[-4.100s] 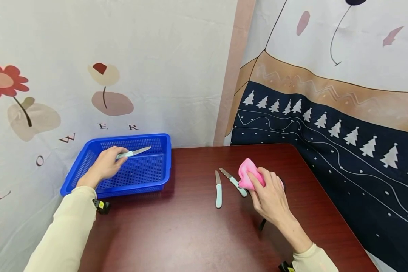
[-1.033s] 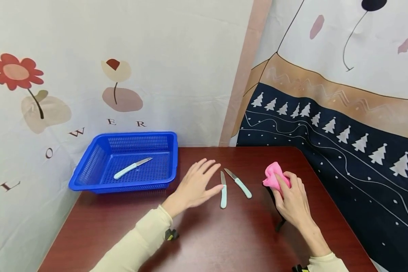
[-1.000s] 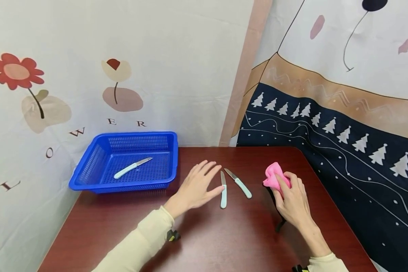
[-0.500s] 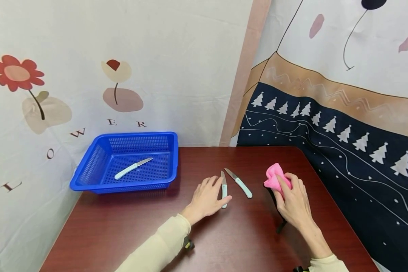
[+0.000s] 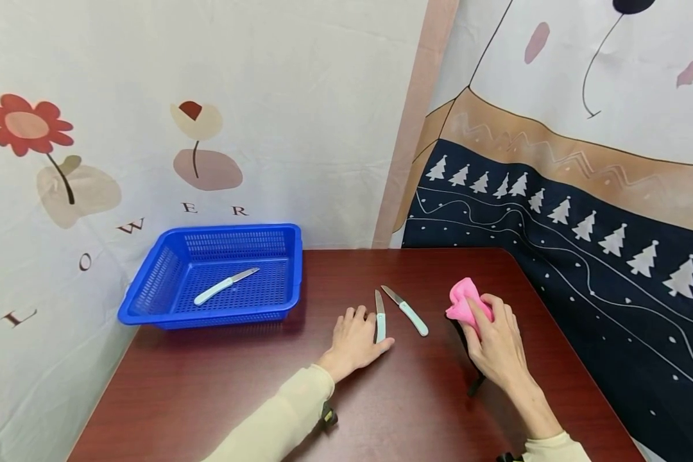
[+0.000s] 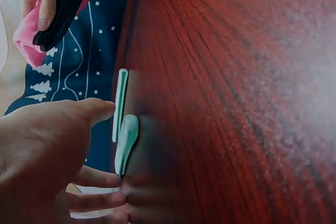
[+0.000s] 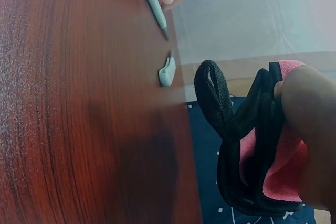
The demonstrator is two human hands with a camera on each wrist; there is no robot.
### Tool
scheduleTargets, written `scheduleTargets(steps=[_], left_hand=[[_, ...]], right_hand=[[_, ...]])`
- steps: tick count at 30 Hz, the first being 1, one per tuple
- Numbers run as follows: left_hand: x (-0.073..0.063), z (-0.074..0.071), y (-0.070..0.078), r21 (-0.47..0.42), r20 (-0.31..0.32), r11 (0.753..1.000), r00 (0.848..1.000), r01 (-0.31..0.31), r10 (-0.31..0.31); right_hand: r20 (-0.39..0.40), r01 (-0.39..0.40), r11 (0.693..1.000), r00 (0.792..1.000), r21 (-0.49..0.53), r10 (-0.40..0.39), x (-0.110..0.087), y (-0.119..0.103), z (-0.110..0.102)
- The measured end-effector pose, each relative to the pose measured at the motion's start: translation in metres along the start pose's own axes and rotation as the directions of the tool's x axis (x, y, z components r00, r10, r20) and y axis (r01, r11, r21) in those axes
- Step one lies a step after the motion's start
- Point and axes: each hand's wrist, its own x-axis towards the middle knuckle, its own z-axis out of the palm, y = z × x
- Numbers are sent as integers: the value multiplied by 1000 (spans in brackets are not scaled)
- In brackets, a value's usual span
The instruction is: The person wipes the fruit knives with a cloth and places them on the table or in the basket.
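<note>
My left hand (image 5: 355,340) is low over the table, thumb and fingers spread to either side of a small knife (image 5: 380,326) with a pale blue handle. In the left wrist view that knife's handle (image 6: 127,139) lies between thumb and fingers, with no clear grip. Just right of it, a second matching knife (image 5: 412,319) lies at a slant. My right hand (image 5: 499,346) holds a bunched pink cloth item (image 5: 464,301) above the table at the right. The right wrist view shows its black edging and a black loop (image 7: 212,98).
A blue mesh basket (image 5: 202,321) stands at the table's back left, with a third pale-handled knife (image 5: 216,290) in it. Printed curtains (image 5: 323,128) hang behind and to the right of the brown table (image 5: 237,391).
The left hand laid a knife in the basket, moved right with nothing in it, then came down beside the nearer table knife. The right hand keeps the pink cloth item, shifted slightly right.
</note>
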Motion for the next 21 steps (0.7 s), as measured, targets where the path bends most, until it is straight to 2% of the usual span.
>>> scheduleTargets(steps=[9, 16, 21], left_hand=[[4, 2, -1, 36, -30, 999, 999, -41, 42], [10, 2, -2, 49, -50, 998, 998, -45, 48], [15, 6, -3, 65, -107, 996, 992, -60, 67]], right_hand=[[-1, 2, 1000, 1000, -2, -2, -1, 1, 0], [-11, 11, 1000, 1000, -3, -11, -3, 2, 1], [-7, 4, 1000, 1000, -3, -4, -3, 3, 1]])
